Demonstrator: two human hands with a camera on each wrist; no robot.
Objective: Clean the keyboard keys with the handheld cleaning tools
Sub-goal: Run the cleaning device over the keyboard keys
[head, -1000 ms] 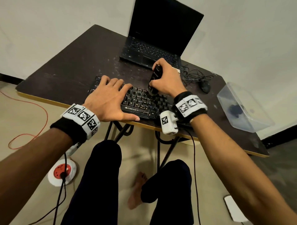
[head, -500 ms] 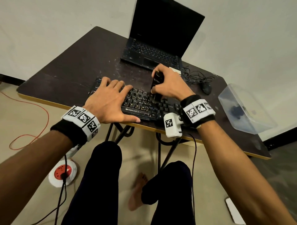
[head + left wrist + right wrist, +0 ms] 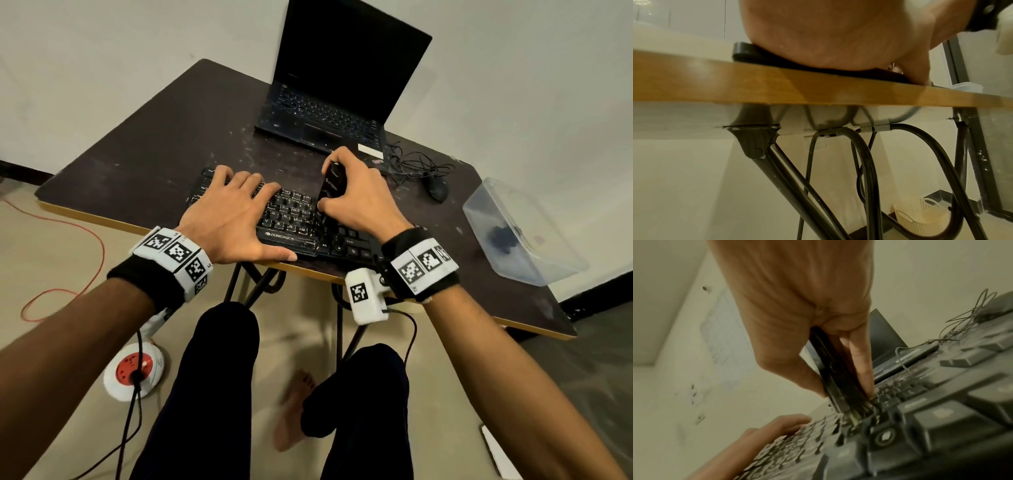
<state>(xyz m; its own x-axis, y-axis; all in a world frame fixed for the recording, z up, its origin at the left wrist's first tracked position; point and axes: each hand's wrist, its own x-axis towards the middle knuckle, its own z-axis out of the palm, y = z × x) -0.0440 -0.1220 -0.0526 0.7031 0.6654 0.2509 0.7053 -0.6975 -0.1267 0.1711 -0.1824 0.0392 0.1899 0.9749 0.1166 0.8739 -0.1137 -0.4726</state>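
Mid-clean, our right hand [image 3: 356, 198] grips the brush [image 3: 331, 186] at the keyboard [image 3: 294, 219]'s middle keys, left hand [image 3: 229, 216] spread flat; right-side keys seemingly remain.

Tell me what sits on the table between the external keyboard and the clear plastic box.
In the head view, a black mouse with its tangled cable lies between the keyboard and the clear plastic box; otherwise bare scuffed table.

The front edge of my keyboard [image 3: 291, 236] reads "ZEBRONICS" in white. Its bottom-row keys show letters such as B, N and M, and an "Alt" key further right. The cleaning tool [image 3: 331, 186] carries pale lettering too blurred for me to read.
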